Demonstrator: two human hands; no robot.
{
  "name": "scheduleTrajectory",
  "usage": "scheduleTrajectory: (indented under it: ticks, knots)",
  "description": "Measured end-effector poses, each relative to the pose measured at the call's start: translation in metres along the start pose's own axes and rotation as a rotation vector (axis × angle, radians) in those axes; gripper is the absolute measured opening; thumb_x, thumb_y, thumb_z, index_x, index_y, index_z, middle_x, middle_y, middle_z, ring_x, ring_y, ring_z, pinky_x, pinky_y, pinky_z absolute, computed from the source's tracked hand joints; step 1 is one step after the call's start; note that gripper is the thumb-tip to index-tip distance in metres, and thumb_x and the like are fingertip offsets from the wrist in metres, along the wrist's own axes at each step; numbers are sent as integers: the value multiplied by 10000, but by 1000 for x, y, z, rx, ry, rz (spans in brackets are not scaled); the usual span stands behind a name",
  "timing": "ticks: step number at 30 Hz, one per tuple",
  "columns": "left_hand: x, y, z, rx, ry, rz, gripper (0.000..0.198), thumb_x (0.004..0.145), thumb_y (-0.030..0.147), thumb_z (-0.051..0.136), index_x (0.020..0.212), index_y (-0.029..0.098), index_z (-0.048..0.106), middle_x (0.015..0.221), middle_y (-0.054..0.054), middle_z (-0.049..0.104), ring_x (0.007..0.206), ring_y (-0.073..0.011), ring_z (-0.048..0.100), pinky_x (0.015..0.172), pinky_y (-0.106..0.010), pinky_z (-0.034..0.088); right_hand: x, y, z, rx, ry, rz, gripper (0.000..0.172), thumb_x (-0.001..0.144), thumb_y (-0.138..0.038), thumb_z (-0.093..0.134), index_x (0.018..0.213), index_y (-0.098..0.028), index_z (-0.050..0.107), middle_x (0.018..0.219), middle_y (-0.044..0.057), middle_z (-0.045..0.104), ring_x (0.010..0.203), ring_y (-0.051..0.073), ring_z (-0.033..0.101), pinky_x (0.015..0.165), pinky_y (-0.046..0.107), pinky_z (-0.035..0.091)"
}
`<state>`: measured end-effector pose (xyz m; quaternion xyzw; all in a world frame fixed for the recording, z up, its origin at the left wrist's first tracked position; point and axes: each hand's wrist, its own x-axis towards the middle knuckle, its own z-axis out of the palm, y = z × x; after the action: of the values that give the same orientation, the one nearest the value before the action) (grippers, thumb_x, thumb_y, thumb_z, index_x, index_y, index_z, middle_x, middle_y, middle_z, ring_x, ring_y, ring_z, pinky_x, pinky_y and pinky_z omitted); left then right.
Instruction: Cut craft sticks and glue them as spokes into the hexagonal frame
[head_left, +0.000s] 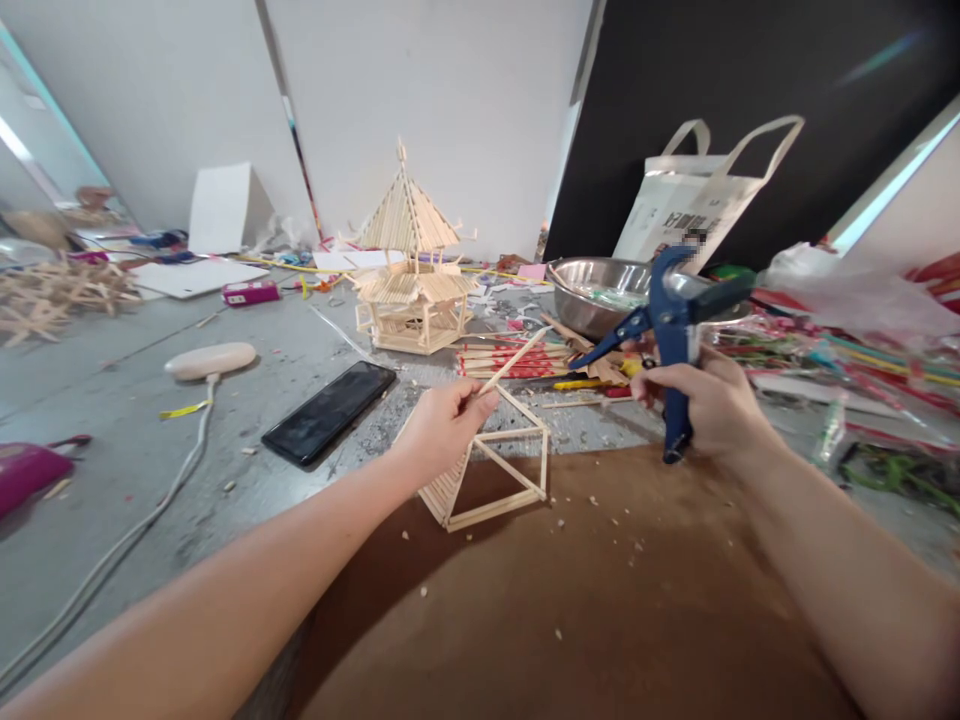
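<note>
My left hand [446, 425] pinches a thin wooden stick [517, 362] that points up and to the right. Just below it lies a small triangular frame of sticks [495, 470] on a brown board [570, 600]. My right hand [709, 400] is wrapped round the handle of a blue cutter tool [671, 320], whose open jaw points left toward the stick's far end. A finished stick pagoda model [409, 265] stands behind on the grey surface.
A black phone [330, 410] lies left of the frame. A steel bowl [592, 290], a white tote bag [697, 200], packs of sticks [517, 362] and plastic wrappers sit at the right. A white cable and puck [210, 360] run along the left.
</note>
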<state>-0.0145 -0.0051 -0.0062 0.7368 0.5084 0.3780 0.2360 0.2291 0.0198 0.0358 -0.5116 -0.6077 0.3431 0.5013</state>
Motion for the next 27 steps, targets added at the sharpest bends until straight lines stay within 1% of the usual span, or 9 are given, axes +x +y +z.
scheduleTrajectory:
  ticks: [3, 6, 8, 9, 11, 14, 19, 23, 27]
  knots:
    - [-1, 2, 0, -55, 42, -17, 370, 743, 464, 384, 825, 141, 544, 540, 44, 351, 507, -70, 311, 473, -190, 253, -4, -8, -2, 347, -119, -5, 54, 573, -153, 439, 605, -192, 417, 609, 4, 489, 498, 123, 472, 480, 273, 339]
    - [-4, 5, 0, -130, 100, -23, 423, 730, 473, 411, 991, 154, 507, 558, 42, 369, 499, -67, 305, 462, -188, 251, -8, -13, -3, 468, -239, -9, 52, 566, -145, 389, 588, -188, 411, 721, 20, 519, 521, 130, 487, 510, 300, 353]
    - [-5, 8, 0, -181, 105, -19, 432, 735, 474, 405, 1021, 160, 488, 572, 38, 381, 503, -66, 306, 463, -186, 253, -12, -15, -1, 484, -307, -20, 70, 574, -145, 371, 593, -186, 425, 783, 37, 541, 536, 140, 493, 524, 314, 351]
    - [-6, 9, 0, -196, 85, -13, 418, 739, 476, 398, 989, 157, 500, 571, 36, 380, 503, -65, 305, 461, -186, 252, -14, -16, 1, 485, -338, -24, 77, 578, -144, 366, 594, -184, 430, 814, 47, 550, 544, 144, 495, 530, 319, 351]
    - [-8, 12, -1, -214, 6, 10, 378, 747, 476, 381, 840, 141, 528, 554, 36, 357, 499, -61, 296, 454, -186, 243, -17, -18, 5, 488, -371, -28, 85, 580, -146, 363, 599, -182, 438, 846, 58, 559, 565, 152, 498, 537, 324, 352]
    - [-9, 16, 0, -231, -71, 43, 365, 753, 473, 368, 647, 137, 464, 530, 40, 310, 490, -56, 277, 441, -185, 225, -21, -21, 10, 509, -367, -31, 77, 578, -156, 372, 605, -182, 440, 850, 57, 557, 618, 160, 501, 542, 318, 363]
    - [-9, 17, -1, -153, -4, 29, 354, 757, 466, 363, 619, 147, 433, 534, 42, 301, 497, -59, 276, 454, -189, 233, -24, -20, 21, 571, -335, 7, 85, 611, -219, 373, 626, -200, 455, 798, 48, 538, 751, 206, 522, 624, 357, 396]
    - [-11, 19, -1, -148, -44, 46, 351, 766, 451, 354, 595, 150, 412, 531, 41, 282, 504, -61, 272, 452, -189, 224, -26, -15, 30, 587, -291, 104, 154, 621, -276, 357, 711, -235, 475, 908, 49, 556, 832, 222, 522, 662, 383, 397]
    - [-16, 25, 4, -122, -85, 44, 370, 776, 444, 336, 556, 149, 371, 523, 43, 276, 495, -57, 269, 443, -187, 214, -28, -13, 31, 715, -325, 110, 258, 639, -314, 317, 788, -235, 512, 995, 58, 548, 874, 220, 509, 691, 405, 388]
